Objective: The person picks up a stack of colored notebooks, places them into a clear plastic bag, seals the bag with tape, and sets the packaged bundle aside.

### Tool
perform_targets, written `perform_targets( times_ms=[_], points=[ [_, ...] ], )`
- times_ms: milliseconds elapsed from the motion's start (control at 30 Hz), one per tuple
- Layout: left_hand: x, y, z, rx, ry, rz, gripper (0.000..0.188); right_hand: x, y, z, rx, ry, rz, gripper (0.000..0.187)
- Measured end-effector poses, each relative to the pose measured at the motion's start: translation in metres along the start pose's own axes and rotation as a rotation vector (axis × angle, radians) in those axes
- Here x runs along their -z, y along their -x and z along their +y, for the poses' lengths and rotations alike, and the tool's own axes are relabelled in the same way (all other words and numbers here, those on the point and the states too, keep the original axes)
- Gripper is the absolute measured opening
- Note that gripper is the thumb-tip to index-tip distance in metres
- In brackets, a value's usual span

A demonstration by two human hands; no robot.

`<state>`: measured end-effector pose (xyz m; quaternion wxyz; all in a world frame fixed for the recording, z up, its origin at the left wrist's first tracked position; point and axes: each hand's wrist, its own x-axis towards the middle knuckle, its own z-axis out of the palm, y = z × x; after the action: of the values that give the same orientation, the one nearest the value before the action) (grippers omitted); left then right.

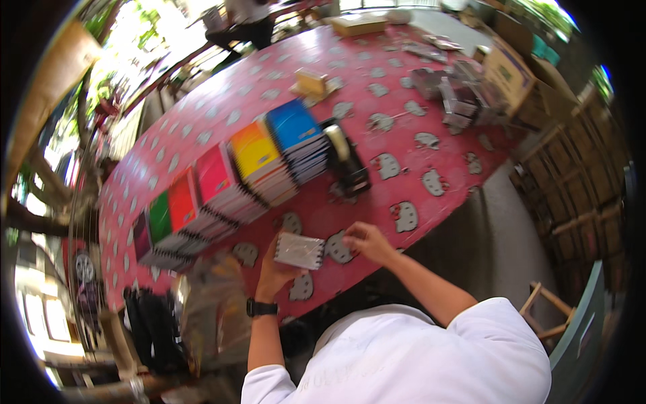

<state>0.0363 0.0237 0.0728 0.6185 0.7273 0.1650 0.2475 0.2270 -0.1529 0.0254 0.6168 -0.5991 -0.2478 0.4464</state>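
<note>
White shirt (pixel 431 357) behind hands (pixel 269 273), pale spiral-edged block (pixel 300 251) in the left.

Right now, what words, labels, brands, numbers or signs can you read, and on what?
None legible enough to quote.
Small spiral-bound pad in the left hand: no readable text.
Coloured notebook covers: marks too small.
White shirt: lettering faint, blurred.
Cardboard box: print too blurred.
</note>
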Motion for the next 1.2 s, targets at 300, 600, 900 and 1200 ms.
perform_targets(
  times_ms=[300, 600, 900, 1200],
  points=[
    [-0.176, -0.043, 0.034, 0.334, 0.397, 0.171, 0.057, 0.018, 0.077, -0.042, 0.464, 0.817, 0.449, 0.13],
    [-0.21, -0.057, 0.047, 0.023, -0.007, -0.273, 0.049, 0.231, 0.017, -0.096, 0.498, 0.265, 0.807, 0.092],
    [-0.261, -0.077, -0.035, -0.223, -0.542, -0.19, 0.043, 0.376, -0.147, -0.243, 0.588, 1.125, 1.106, 0.085],
    [-0.265, -0.076, -0.032, -0.155, -0.732, -0.326, 0.043, 0.507, -0.234, -0.25, -0.193, 1.424, 1.116, 0.081]
  ],
)
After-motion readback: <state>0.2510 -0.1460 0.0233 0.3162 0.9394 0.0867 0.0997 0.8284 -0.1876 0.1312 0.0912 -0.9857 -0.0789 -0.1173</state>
